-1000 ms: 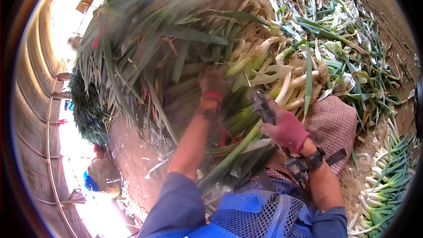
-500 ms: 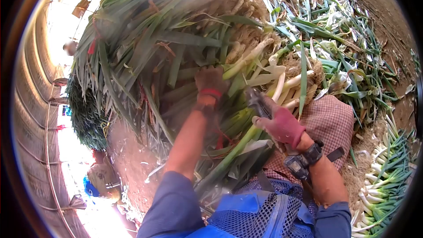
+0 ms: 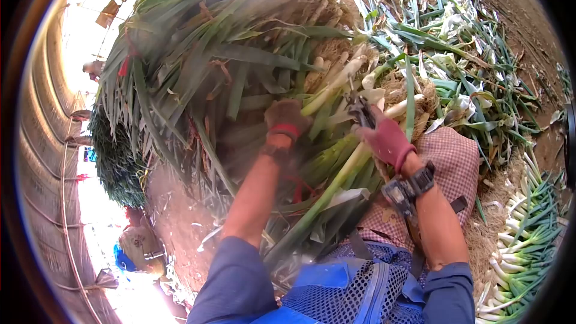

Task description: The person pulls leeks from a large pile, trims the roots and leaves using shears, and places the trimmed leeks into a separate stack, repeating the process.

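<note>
My left hand (image 3: pixel 288 119), in a dirty glove with a red wristband, is closed round the green part of a large green onion (image 3: pixel 330 91). Its white stem slants up and right toward the roots. My right hand (image 3: pixel 389 141), in a pinkish-red glove, grips a dark metal air gun (image 3: pixel 360 111), whose thin nozzle points up beside that stem. More green onions (image 3: pixel 345 175) lie under and between my forearms, over my lap. Roots and white stems (image 3: pixel 403 108) stick out just past my right hand.
A big heap of untrimmed green onions (image 3: pixel 198 54) rises at upper left. Stripped leaves (image 3: pixel 459 54) litter the ground at upper right. Cleaned green onions (image 3: pixel 525 240) lie in a row at lower right, beside my checkered-cloth-covered knee (image 3: pixel 450 153). A greenhouse wall (image 3: pixel 45 186) curves along the left.
My right hand and the air gun have moved slightly up and away from me, nearer the stem's root end. The left hand has stayed nearly in place on the green onion.
</note>
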The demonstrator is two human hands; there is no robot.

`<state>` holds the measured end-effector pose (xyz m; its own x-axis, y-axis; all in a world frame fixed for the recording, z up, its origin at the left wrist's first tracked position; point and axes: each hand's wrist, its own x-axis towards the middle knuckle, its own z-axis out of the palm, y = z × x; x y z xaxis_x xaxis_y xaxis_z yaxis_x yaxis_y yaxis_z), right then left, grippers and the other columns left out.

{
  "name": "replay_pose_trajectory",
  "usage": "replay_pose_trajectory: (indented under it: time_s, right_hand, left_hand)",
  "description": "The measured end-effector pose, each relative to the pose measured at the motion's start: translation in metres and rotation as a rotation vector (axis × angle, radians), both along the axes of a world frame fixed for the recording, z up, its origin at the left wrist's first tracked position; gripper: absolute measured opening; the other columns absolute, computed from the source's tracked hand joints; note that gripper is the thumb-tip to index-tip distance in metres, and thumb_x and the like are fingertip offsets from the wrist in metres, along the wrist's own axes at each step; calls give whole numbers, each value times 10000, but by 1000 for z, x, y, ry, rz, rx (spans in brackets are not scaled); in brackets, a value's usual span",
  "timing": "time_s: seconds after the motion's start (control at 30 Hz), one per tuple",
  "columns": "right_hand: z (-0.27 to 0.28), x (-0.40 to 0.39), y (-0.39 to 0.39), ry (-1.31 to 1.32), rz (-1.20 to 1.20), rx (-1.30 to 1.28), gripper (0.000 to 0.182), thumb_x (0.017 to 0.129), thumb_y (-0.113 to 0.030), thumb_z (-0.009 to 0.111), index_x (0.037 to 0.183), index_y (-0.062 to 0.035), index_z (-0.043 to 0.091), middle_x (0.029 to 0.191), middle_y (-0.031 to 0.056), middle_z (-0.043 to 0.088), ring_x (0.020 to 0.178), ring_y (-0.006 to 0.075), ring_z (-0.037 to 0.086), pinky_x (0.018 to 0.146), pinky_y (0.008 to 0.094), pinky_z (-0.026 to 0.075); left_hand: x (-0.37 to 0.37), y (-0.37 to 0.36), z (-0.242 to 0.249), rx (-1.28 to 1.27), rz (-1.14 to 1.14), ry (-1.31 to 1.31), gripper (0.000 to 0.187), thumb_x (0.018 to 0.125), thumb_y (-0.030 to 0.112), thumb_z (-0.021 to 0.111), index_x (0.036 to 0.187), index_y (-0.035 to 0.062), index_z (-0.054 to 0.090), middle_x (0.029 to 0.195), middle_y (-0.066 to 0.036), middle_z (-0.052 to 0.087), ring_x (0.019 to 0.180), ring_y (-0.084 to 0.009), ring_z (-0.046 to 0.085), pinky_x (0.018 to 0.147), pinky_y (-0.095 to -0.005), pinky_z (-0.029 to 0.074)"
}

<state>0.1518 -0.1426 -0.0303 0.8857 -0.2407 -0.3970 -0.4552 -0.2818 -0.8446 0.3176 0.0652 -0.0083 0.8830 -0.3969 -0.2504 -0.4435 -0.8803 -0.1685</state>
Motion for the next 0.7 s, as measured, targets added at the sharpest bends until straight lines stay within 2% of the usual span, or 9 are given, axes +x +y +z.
replay_pose_trajectory:
  time_s: [0.07,0.2,0.3,0.33,0.4,0.5,0.57,0.63,0.7]
  right_hand:
    - [24,-27,8,-116,117,192,851,908,-330,708,1622,-36,353,1071,248,728,976,333,738,910,428,560]
    - [25,-61,30,-183,160,153,811,916,-338,717,1615,-100,384,1083,254,728,995,356,728,906,412,555]
    - [2,-38,21,-178,112,123,833,912,-325,719,1625,-87,360,1051,246,729,959,361,731,889,424,563]
    - [5,-26,14,-178,112,123,833,912,-325,719,1625,-87,360,1051,246,729,959,361,731,889,424,563]
    - [14,0,0,5,87,34,853,910,-333,715,1630,-67,342,1047,244,731,927,360,734,879,445,571]
    - [16,16,-3,23,17,24,863,907,-354,703,1633,-63,337,1055,243,741,914,347,740,873,465,578]
    - [4,13,1,6,16,-12,880,900,-370,692,1639,-59,328,1052,249,747,919,361,741,883,453,578]
    - [-10,11,8,-148,56,-152,902,891,-373,690,1641,-40,315,1057,272,746,946,384,739,898,441,571]
    - [-8,16,5,-106,60,-116,910,887,-381,694,1637,-28,317,1071,280,743,973,396,735,912,436,564]
  left_hand:
    - [1,0,0,-37,-11,-2,526,785,497,727,1211,192,784,1181,-152,746,1101,-356,719,942,-471,583]
    - [1,-1,9,-13,37,53,504,790,489,728,1208,216,795,1219,-162,729,1110,-353,715,940,-472,580]
    - [2,2,9,-3,48,82,500,795,493,737,1215,226,792,1220,-162,726,1117,-339,713,940,-468,576]
    - [2,4,9,-4,56,84,505,797,499,747,1222,230,789,1216,-160,726,1117,-332,713,943,-464,572]
    - [-2,10,16,-29,53,85,516,797,507,759,1230,228,787,1211,-160,728,1112,-330,714,949,-459,568]
    - [-2,15,19,-47,56,106,540,796,525,780,1239,216,784,1205,-162,731,1110,-329,713,958,-451,562]
    - [0,17,19,-36,60,126,554,794,535,788,1241,206,783,1203,-165,732,1112,-330,711,961,-449,559]
    - [-4,18,20,-50,49,115,531,799,531,784,1219,205,789,1180,-166,733,1115,-334,705,951,-454,561]
    - [-9,17,22,-45,53,105,520,801,528,784,1209,206,792,1177,-163,733,1119,-333,703,953,-455,560]
